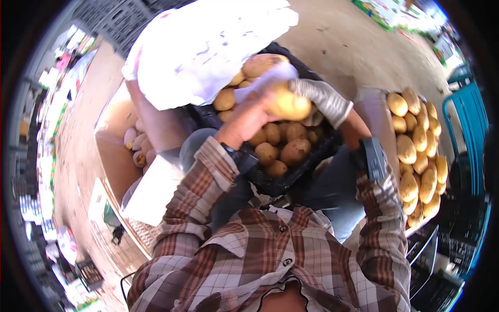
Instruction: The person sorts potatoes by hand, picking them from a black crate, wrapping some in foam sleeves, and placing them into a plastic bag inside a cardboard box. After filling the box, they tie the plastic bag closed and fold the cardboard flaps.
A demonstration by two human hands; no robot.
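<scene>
A yellow piece of produce [291, 103], perhaps a mango or a potato, is held up between the left hand [248, 120] and the gloved right hand [325, 99], above a crate with a dark liner [326, 152]. Its near side is gripped by the bare left fingers, partly lost in blur; its upper end is clasped by the bent right fingers. A pale wrap [275, 75] is seen beside the piece, but whether it is held cannot be told.

The step in hand is judged to be two-handed handling or turning of a single piece. For any further move, a steady hold and light pressure are called for, with the loose white sheet [208, 49] kept clear. More produce is held in the crate and in a box [370, 109] at the right.
</scene>
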